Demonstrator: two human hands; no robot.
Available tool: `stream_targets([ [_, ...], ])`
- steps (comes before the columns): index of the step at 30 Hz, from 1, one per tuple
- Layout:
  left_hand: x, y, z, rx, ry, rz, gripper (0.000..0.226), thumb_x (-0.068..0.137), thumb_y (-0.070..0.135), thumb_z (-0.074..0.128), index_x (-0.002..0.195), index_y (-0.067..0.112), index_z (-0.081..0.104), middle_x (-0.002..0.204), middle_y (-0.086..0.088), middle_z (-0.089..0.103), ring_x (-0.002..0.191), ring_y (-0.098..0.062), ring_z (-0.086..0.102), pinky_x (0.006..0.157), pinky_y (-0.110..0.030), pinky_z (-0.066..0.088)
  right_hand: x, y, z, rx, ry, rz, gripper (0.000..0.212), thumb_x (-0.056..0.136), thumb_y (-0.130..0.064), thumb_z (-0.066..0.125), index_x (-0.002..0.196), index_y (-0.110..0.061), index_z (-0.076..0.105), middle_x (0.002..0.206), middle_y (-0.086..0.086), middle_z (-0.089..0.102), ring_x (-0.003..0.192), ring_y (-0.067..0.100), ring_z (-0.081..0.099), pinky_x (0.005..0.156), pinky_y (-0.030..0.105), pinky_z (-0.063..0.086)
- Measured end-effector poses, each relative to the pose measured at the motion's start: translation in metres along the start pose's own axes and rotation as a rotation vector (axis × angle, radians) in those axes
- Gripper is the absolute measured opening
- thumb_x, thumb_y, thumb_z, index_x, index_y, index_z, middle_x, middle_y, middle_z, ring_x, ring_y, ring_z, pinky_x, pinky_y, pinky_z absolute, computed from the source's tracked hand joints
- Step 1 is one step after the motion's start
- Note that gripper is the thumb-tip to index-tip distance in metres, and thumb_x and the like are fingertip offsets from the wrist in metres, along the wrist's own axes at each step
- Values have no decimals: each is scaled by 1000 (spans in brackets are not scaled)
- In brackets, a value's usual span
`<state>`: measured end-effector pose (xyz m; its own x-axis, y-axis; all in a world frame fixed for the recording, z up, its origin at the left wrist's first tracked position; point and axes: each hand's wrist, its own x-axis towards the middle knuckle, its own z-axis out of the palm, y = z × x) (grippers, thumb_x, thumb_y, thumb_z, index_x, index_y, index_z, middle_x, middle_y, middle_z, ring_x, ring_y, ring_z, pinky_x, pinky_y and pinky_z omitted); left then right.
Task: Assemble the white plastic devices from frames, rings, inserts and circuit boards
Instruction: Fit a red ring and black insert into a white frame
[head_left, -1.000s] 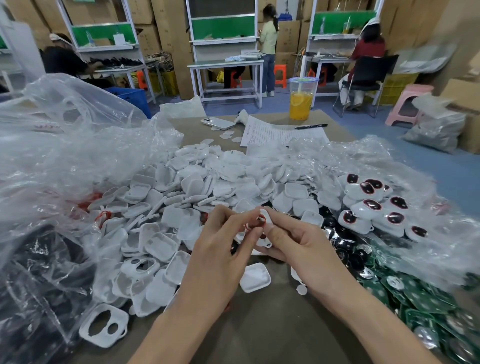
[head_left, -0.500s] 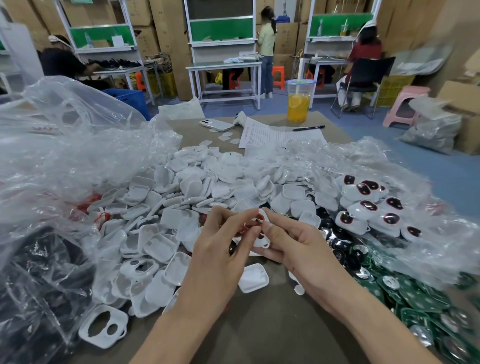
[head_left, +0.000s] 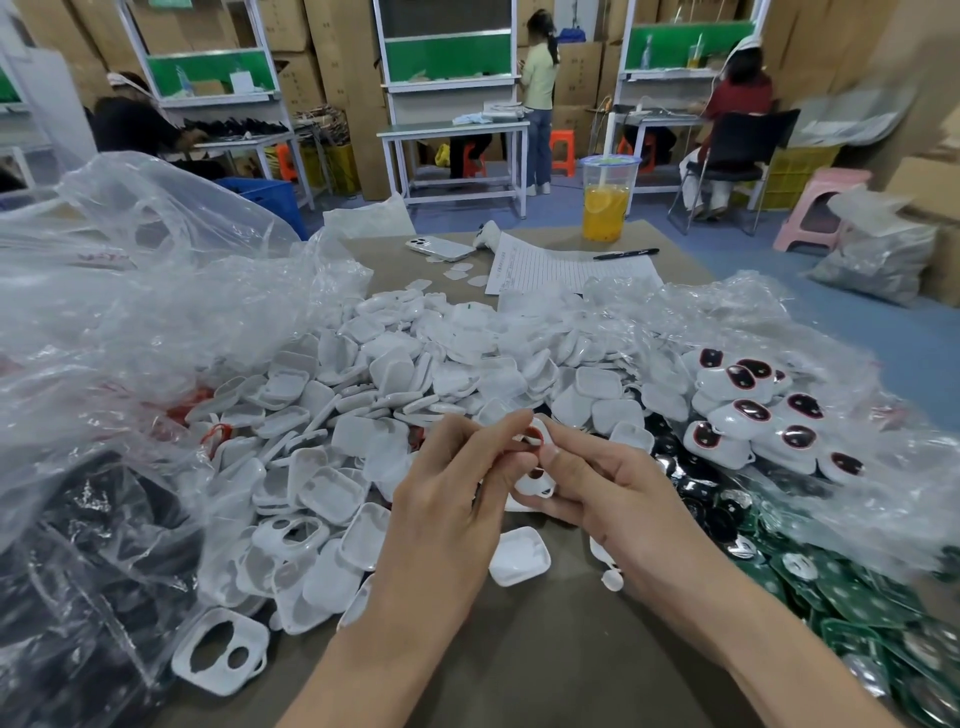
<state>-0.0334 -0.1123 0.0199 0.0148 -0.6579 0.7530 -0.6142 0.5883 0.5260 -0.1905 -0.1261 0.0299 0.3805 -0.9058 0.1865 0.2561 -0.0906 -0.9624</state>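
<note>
Both hands meet over the table's middle on one white plastic frame (head_left: 535, 480) with two holes. My right hand (head_left: 608, 493) grips the frame from the right, thumb on top. My left hand (head_left: 452, 488) pinches a red ring (head_left: 532, 435) at the frame's upper hole. A big heap of white plastic shells (head_left: 415, 374) lies behind the hands. Finished white devices with dark red-rimmed inserts (head_left: 753, 410) sit at the right. Green circuit boards (head_left: 852, 597) lie at the lower right, black inserts (head_left: 691, 488) beside them.
Clear plastic bags (head_left: 130, 312) billow at the left and right. An empty frame (head_left: 221, 657) lies at the lower left, a lone shell (head_left: 519, 556) below the hands. A phone (head_left: 440, 248), a paper sheet (head_left: 561, 270), a pen (head_left: 626, 253) and a cup of orange drink (head_left: 605, 200) stand at the far edge.
The hands stay together on the frame and ring, with only small finger shifts. The view has moved slightly.
</note>
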Motion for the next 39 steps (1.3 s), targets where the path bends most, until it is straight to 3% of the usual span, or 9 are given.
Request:
stream_targets([
  [6, 1, 2, -4, -37, 1, -56, 59, 93, 24, 68, 138, 55, 49, 101, 19, 59, 95, 4, 63, 82, -2, 41, 0, -2, 1, 16, -3, 4, 28, 102, -24, 53, 126, -26, 69, 127, 0, 70, 120, 17, 65, 91, 24, 55],
  [16, 1, 6, -1, -123, 45, -130, 59, 88, 19, 71, 130, 58, 56, 101, 26, 62, 98, 7, 64, 81, 0, 40, -1, -4, 3, 70, 14, 31, 30, 98, -24, 55, 124, -20, 71, 123, 3, 72, 117, 19, 67, 89, 24, 56],
  [20, 2, 9, 1, -283, 44, -292, 56, 85, 21, 74, 117, 65, 61, 101, 22, 68, 98, 1, 67, 77, -5, 46, -1, -4, 2, 56, 27, 36, 29, 98, -25, 56, 122, -21, 72, 122, 4, 72, 116, 19, 67, 89, 25, 56],
  [24, 7, 9, -1, -451, -32, -486, 30, 77, 30, 79, 96, 52, 70, 94, 16, 70, 86, 0, 67, 71, -9, 49, 0, -3, 2, 47, 57, 57, 28, 94, -29, 58, 118, -29, 73, 118, 2, 74, 114, 18, 68, 88, 23, 56],
  [30, 9, 3, -6, -479, -103, -487, 18, 80, 19, 83, 83, 32, 71, 94, 8, 68, 79, -5, 65, 70, -11, 47, 1, -2, 0, 110, 36, 81, 29, 94, -25, 59, 118, -25, 73, 120, 6, 73, 116, 22, 68, 88, 25, 56],
  [36, 11, 0, -11, -503, -195, -461, 26, 88, 16, 76, 92, 41, 79, 105, 13, 68, 100, -10, 68, 85, -20, 52, -1, -4, -4, 201, 27, 117, 27, 97, -22, 58, 118, -16, 74, 118, 15, 72, 112, 27, 69, 90, 27, 56],
  [39, 12, 2, -12, -543, -182, -483, 22, 84, 20, 75, 90, 41, 80, 100, 14, 68, 99, -8, 67, 85, -19, 52, -2, -5, -4, 214, 4, 125, 27, 98, -20, 56, 119, -16, 73, 118, 15, 72, 113, 27, 69, 91, 27, 56],
])
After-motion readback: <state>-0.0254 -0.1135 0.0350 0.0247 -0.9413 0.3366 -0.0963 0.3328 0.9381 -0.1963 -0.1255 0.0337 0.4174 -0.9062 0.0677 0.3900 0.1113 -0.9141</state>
